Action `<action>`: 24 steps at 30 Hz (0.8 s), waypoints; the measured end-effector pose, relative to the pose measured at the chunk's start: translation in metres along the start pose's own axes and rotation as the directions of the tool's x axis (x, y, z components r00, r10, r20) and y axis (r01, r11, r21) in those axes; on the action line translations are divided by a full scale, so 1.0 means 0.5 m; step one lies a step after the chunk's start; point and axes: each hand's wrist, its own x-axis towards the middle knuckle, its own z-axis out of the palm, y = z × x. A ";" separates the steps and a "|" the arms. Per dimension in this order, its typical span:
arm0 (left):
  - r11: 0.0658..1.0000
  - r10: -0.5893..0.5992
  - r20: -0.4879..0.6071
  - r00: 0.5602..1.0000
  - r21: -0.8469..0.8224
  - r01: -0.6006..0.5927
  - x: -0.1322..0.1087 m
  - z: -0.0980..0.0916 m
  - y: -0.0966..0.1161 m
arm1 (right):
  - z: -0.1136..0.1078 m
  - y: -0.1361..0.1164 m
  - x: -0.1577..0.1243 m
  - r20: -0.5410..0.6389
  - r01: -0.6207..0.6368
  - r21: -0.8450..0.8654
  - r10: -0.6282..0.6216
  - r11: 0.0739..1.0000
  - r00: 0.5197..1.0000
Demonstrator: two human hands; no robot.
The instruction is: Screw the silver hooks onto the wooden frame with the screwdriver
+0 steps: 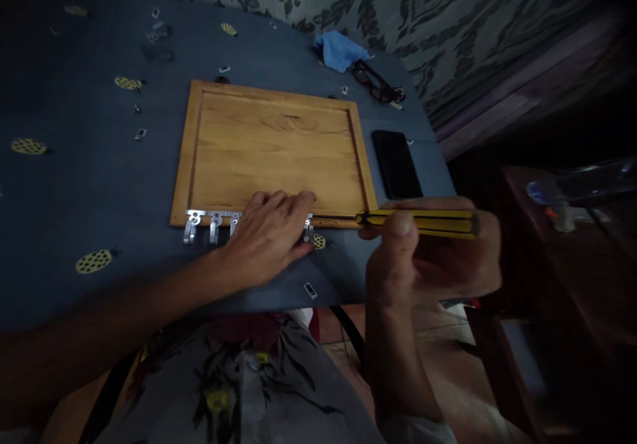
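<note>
A framed wooden board lies flat on a blue table. Metal hooks line its near edge. My left hand rests palm down over that edge, fingers curled on the hooks at the right. My right hand is closed round a yellow and black screwdriver. It is held level, with its dark shaft pointing left to the board's edge by my left fingertips.
A black phone lies right of the board. Behind it are dark glasses and a blue cloth. Small metal parts are scattered over the table, one near the front edge. A dark wooden stand is at the right.
</note>
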 end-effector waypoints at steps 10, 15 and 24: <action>1.000 -0.010 -0.011 1.000 -0.002 0.010 -0.002 0.001 0.000 | 0.013 0.009 0.007 -0.129 0.027 -0.010 -0.028 1.000 0.991; 1.000 -0.016 0.018 1.000 0.006 0.016 0.000 -0.001 0.001 | 0.012 0.014 0.009 -0.123 0.084 -0.014 -0.085 0.996 0.989; 0.999 -0.029 0.038 0.999 0.016 0.028 0.001 -0.006 0.003 | 0.018 0.013 0.013 -0.029 0.061 0.004 -0.061 0.998 0.998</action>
